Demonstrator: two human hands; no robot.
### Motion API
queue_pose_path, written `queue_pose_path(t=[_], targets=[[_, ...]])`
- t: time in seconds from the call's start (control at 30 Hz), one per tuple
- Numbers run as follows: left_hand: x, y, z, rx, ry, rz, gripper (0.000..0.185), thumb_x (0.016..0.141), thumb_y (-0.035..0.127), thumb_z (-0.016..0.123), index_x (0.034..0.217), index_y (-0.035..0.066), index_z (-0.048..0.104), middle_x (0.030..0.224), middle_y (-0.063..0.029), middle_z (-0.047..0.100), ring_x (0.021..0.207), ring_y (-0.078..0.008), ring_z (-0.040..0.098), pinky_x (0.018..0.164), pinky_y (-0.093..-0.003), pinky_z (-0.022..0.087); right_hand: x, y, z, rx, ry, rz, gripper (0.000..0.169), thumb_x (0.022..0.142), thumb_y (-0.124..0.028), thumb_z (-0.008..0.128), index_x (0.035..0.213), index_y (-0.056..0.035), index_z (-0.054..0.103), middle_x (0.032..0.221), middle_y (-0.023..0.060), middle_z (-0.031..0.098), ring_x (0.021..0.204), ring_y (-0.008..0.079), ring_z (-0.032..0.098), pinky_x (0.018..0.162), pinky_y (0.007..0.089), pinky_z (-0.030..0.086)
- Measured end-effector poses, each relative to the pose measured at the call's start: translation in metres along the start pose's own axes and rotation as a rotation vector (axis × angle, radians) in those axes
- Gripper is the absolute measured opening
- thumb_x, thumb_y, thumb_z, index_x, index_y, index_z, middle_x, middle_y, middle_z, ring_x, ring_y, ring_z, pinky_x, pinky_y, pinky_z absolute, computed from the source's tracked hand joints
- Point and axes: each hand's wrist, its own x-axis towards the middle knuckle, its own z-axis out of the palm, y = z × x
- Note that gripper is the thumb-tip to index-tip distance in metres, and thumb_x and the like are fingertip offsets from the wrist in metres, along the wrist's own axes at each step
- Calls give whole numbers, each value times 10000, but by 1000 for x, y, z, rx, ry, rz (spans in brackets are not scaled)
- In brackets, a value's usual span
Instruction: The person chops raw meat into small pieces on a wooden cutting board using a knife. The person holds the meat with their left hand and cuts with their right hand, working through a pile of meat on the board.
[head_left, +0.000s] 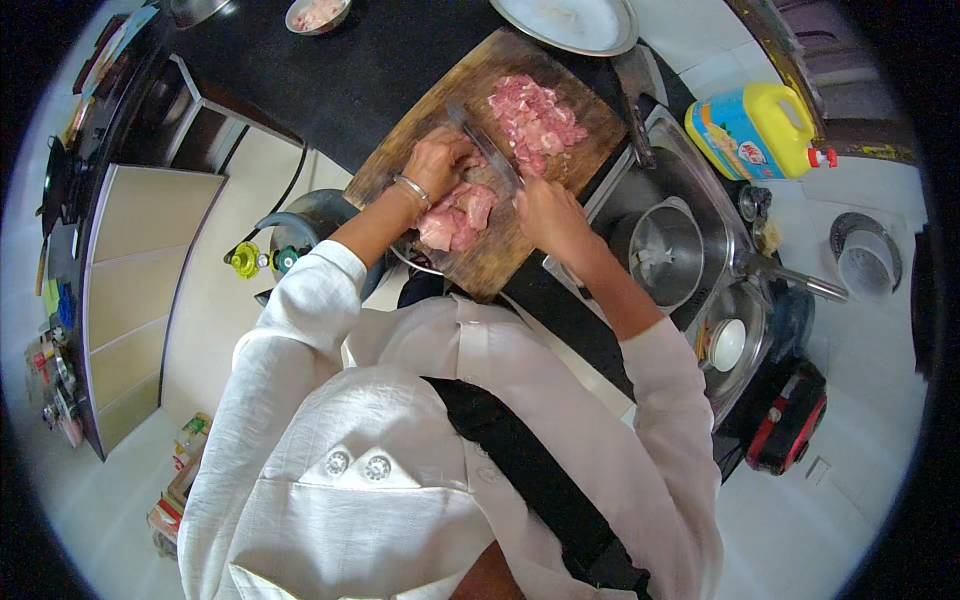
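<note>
On a worn wooden cutting board, my left hand, with a bangle at its wrist, presses its curled fingers on raw meat. My right hand grips a kitchen knife, whose blade points up and left across the board, close beside my left fingers. Larger pieces of raw meat lie below my left hand, nearer my body. Beyond the blade, a pile of small cut meat covers the board's upper right. The knife's handle is mostly hidden in my right hand.
A steel basin stands beyond the board, with a cleaver by the sink's edge. The sink holds a pot and a white bowl. A yellow jug stands behind. At the upper left is a small bowl.
</note>
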Motion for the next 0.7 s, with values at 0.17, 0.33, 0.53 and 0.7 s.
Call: queue_pose_path(t=[0.17,0.33,0.53,0.7], targets=[[6,6,-4,1,-94,28,143,701,82,649,838,41,648,831,-139,614,834,-311,577,729,-369,483,65,-20,24,29,176,1,154,768,-94,518,803,35,595,835,264,606,815,427,598,738,476,482],[-3,-7,1,-3,-27,9,171,675,34,640,842,62,661,847,-135,613,853,-308,572,733,-362,478,36,-9,5,0,24,0,162,782,-89,486,780,35,590,847,268,603,819,412,600,726,484,479],[0,2,-3,-48,34,-28,80,676,40,640,755,50,643,810,-108,596,793,-295,567,715,-363,469,-10,9,-8,23,57,55,229,848,-175,476,806,32,564,783,286,589,758,446,582,705,521,455],[-1,5,-10,-76,11,-8,101,695,31,647,794,37,627,831,-149,583,814,-336,549,723,-377,467,-10,2,1,-36,-32,48,229,857,-178,474,843,32,566,766,274,589,745,440,579,678,512,455]])
